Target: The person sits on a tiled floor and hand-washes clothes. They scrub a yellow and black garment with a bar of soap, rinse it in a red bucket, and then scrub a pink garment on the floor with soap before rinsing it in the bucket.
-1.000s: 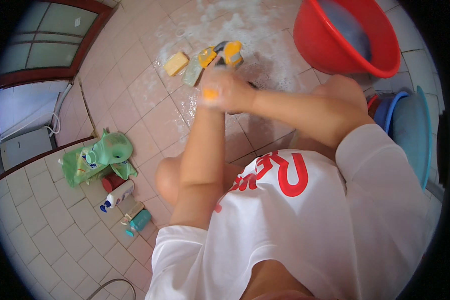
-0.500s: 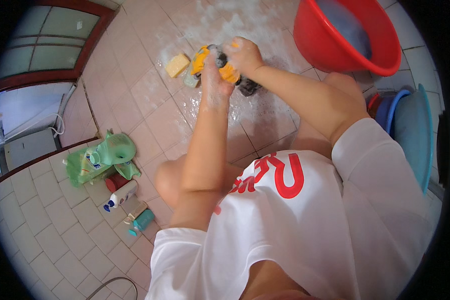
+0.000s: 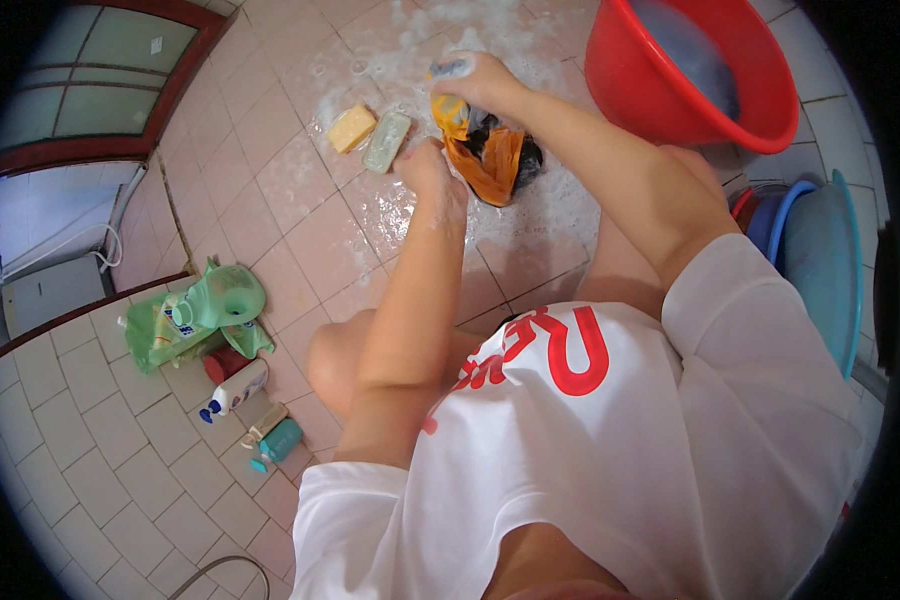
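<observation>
My left hand (image 3: 431, 170) is beside the right edge of a pale green soap bar (image 3: 387, 142) on the wet tiles. Its fingers are partly hidden, so whether they grip the bar is unclear. My right hand (image 3: 482, 82) is closed on the upper end of a wet yellow, orange and black cloth (image 3: 485, 160), with a greyish, sudsy bit showing at its fingers. The rest of the cloth lies bunched on the floor between my hands. A yellow soap bar (image 3: 351, 129) rests just left of the green one.
Suds (image 3: 410, 40) spread over the pink tiles. A red tub (image 3: 620, 90) of cloudy water stands at the upper right, with blue basins (image 3: 820, 270) below it. Left are a green jug (image 3: 232, 297), a white pump bottle (image 3: 238, 390) and a teal bottle (image 3: 282, 440). A brown-framed door (image 3: 200, 60) is upper left.
My left hand has let go of the cloth and moved down beside the green soap, which now shows fully. My right hand has shifted slightly up; the cloth has dropped and spread rightward.
</observation>
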{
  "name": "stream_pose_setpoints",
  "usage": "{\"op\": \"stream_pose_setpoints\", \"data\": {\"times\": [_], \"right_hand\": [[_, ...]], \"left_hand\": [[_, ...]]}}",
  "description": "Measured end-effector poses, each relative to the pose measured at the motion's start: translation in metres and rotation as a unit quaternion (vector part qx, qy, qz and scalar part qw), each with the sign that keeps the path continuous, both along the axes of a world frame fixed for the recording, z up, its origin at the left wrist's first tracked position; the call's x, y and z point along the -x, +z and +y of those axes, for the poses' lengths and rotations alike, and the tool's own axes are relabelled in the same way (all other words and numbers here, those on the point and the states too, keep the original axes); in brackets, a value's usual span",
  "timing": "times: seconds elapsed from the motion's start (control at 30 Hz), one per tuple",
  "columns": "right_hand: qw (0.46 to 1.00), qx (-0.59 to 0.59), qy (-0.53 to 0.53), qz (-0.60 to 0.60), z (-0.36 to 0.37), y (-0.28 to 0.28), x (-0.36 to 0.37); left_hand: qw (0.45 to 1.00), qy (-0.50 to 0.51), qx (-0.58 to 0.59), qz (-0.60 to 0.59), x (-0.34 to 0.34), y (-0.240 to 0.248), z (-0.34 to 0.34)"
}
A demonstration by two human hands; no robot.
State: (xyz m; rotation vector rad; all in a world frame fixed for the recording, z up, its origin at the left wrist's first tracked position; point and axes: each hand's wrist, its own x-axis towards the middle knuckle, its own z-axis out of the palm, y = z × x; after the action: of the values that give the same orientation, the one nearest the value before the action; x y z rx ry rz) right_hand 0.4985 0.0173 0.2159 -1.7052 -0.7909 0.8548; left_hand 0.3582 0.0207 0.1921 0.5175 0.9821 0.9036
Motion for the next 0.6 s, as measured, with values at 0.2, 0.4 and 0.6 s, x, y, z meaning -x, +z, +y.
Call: {"op": "stream_pose_setpoints", "data": {"times": [0.2, 0.4, 0.6], "right_hand": [[0.976, -0.104, 0.149, -0.121, -0.035, 0.036, 0.088], [0.973, -0.027, -0.001, -0.229, -0.047, 0.017, 0.064], [0.975, -0.003, -0.024, -0.222, -0.05, 0.033, 0.08]], "left_hand": [[0.92, -0.198, 0.242, -0.236, 0.018, -0.019, 0.018], [0.891, -0.248, 0.196, -0.326, -0.001, -0.01, 0.013], [0.906, -0.232, 0.241, -0.259, 0.015, 0.016, 0.019]]}}
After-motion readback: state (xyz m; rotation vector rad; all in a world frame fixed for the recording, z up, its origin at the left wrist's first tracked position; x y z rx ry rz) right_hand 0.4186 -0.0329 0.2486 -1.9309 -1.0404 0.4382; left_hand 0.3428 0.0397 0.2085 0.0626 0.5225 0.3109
